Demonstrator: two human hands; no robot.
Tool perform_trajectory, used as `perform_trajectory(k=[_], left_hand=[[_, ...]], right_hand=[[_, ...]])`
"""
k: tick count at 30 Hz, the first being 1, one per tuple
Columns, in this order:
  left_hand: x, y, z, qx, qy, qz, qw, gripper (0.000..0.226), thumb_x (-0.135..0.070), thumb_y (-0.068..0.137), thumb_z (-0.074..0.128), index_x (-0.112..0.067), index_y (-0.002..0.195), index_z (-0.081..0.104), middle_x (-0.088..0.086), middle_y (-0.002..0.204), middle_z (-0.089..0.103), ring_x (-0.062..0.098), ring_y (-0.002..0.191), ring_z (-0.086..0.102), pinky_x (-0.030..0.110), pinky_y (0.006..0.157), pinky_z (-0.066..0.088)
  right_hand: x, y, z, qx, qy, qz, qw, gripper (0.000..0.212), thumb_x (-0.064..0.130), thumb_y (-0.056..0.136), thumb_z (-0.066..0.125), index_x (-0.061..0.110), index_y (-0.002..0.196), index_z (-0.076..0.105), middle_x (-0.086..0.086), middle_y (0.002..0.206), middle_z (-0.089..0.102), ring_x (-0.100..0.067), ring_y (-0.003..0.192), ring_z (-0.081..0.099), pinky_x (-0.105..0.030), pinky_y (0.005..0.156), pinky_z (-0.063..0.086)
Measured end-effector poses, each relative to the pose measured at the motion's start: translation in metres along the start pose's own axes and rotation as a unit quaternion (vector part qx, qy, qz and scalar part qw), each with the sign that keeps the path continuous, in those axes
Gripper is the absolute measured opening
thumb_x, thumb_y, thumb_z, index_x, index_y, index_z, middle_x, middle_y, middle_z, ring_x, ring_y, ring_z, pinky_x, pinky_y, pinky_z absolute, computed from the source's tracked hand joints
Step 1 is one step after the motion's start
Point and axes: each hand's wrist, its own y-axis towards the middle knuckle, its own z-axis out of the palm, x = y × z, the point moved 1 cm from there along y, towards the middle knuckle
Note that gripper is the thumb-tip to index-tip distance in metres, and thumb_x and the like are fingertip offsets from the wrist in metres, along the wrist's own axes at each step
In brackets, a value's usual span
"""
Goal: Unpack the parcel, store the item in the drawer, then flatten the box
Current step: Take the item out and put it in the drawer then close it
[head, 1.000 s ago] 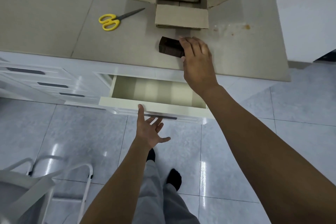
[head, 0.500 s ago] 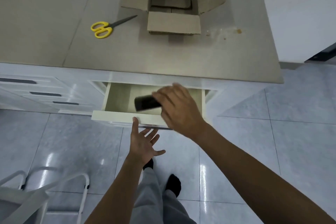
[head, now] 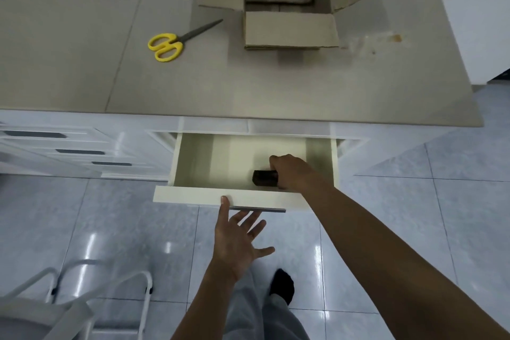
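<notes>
So the drawer (head: pixel 193 168) is pulled right out from under the surface (head: pixel 248 85), and the right hand (head: pixel 296 172) is down inside it, fingers curled round a small dark box (head: pixel 264 178). That little box sits low in the drawer, toward the front and right of the middle; can't really tell whether it's touching the drawer bottom or just above it. The left hand (head: pixel 237 240) is out in front of the drawer, fingers straight and spread, holding nothing, with just the tip of one finger up against the drawer's front panel beside the metal handle strip (head: pixel 259 209).

Up on the surface the cardboard parcel (head: pixel 289 3) stands open, flaps splayed out, the near flap folded down toward us. A pair of yellow-handled scissors (head: pixel 176 41) lies shut just left of it, not touching it. There's a faint brownish smudge (head: pixel 397 38) on the surface to the right of the parcel. Bottom left, a white metal frame (head: pixel 110 284) stands on the shiny tiled floor.
</notes>
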Motion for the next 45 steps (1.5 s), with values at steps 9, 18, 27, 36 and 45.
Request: perform_trajectory(k=[9,18,27,36,45], left_hand=[[-0.001,-0.004,0.002,0.013,-0.023,-0.009,1.000,0.090,-0.075,0.064,0.064,-0.017,0.131,0.051,0.008,0.133,0.058,0.032,0.121,0.052,0.074,0.088,0.040],[0.012,-0.031,0.041,-0.053,-0.154,0.063,0.985,0.102,-0.074,0.059,0.071,-0.025,0.142,0.039,0.014,0.134,0.051,0.042,0.112,0.058,0.060,0.076,0.054],[0.004,-0.035,0.052,0.008,-0.258,0.037,0.966,0.098,-0.078,0.072,0.052,-0.018,0.146,0.032,0.021,0.147,0.038,0.053,0.122,0.045,0.071,0.092,0.040],[-0.027,-0.009,0.093,0.048,-0.234,0.072,0.968,0.083,-0.077,0.082,0.035,-0.019,0.141,0.039,0.016,0.145,0.044,0.043,0.126,0.046,0.071,0.097,0.036],[-0.055,0.018,0.128,0.063,-0.107,0.095,0.988,0.066,-0.066,0.092,0.014,-0.030,0.137,0.046,0.010,0.150,0.040,0.042,0.135,0.038,0.063,0.078,0.045]], right_hand=[[0.034,-0.036,-0.051,-0.044,0.007,-0.076,0.996,0.034,0.027,0.093,0.052,0.011,0.123,0.051,-0.011,0.121,0.058,-0.030,0.110,0.054,-0.042,0.091,0.046],[0.040,-0.092,-0.115,-0.421,0.013,-0.089,0.903,0.048,0.054,0.094,0.040,0.021,0.124,0.056,0.002,0.133,0.054,-0.020,0.122,0.046,-0.041,0.095,0.033],[0.028,-0.079,-0.089,-0.332,-0.025,-0.059,0.941,0.083,0.074,0.086,0.018,0.018,0.147,0.029,-0.004,0.161,0.019,-0.027,0.148,0.010,-0.059,0.117,0.003],[0.037,-0.086,-0.107,-0.260,-0.053,-0.050,0.963,0.087,0.076,0.084,0.029,0.016,0.147,0.025,-0.008,0.161,0.011,-0.033,0.148,0.005,-0.063,0.115,0.003],[0.042,-0.093,-0.126,-0.229,-0.050,-0.045,0.971,0.078,0.072,0.086,0.035,0.016,0.141,0.035,-0.008,0.157,0.022,-0.031,0.144,0.016,-0.061,0.113,0.015]])
